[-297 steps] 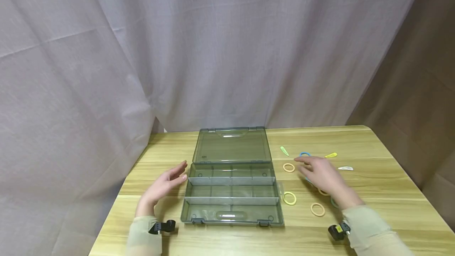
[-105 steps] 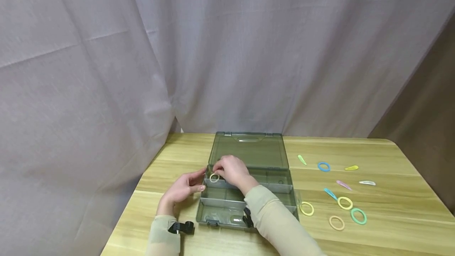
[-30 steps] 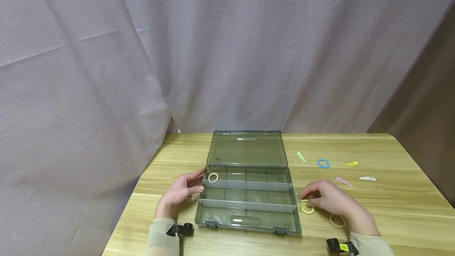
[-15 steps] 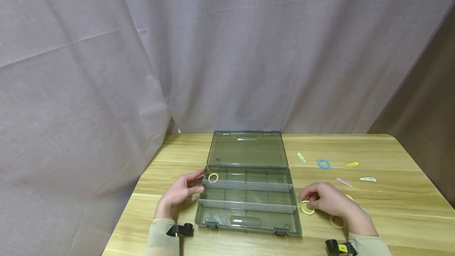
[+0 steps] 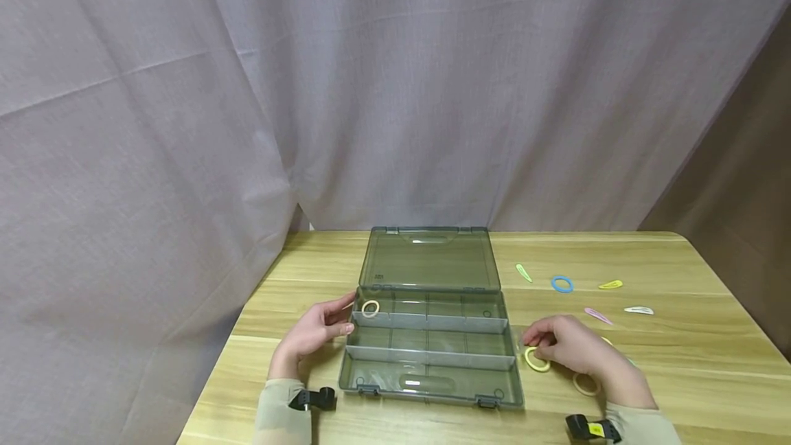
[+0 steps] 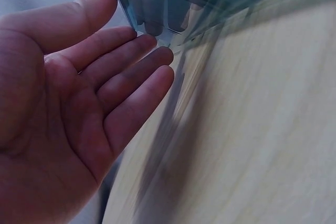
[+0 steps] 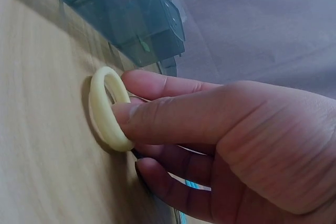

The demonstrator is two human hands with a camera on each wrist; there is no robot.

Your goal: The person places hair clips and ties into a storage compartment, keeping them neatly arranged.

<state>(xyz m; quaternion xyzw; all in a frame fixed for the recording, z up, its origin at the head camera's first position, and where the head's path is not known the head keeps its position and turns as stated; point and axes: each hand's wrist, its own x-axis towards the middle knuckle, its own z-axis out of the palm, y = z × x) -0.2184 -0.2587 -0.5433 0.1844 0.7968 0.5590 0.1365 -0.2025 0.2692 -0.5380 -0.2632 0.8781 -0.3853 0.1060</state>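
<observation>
A translucent grey-green compartment box [image 5: 430, 362] lies with its lid [image 5: 430, 259] laid back. A peach hair tie [image 5: 364, 311] sits in the far-left corner of its back row. My left hand [image 5: 311, 334] is at the box's left side, thumb and fingertips touching the wall; the left wrist view shows that palm bare, fingers relaxed. Just right of the box, my right hand [image 5: 577, 347] pinches a yellow hair tie [image 7: 101, 111] between thumb and index finger. The tie stands tilted close to the table, and whether it still touches the wood I cannot tell.
To the right lie a blue hair tie [image 5: 554, 286] and green [image 5: 523, 272], yellow [image 5: 610, 285], pink [image 5: 598, 316] and white [image 5: 639, 310] hair clips. Another peach hair tie [image 5: 577, 387] lies partly under my right wrist. More ties behind that hand are mostly covered. A curtain [image 5: 395, 88] hangs behind the table.
My left hand has come against the box. The right hand has put a peach hair tie into the back row, returned right and taken hold of the yellow one, now shifted slightly right.
</observation>
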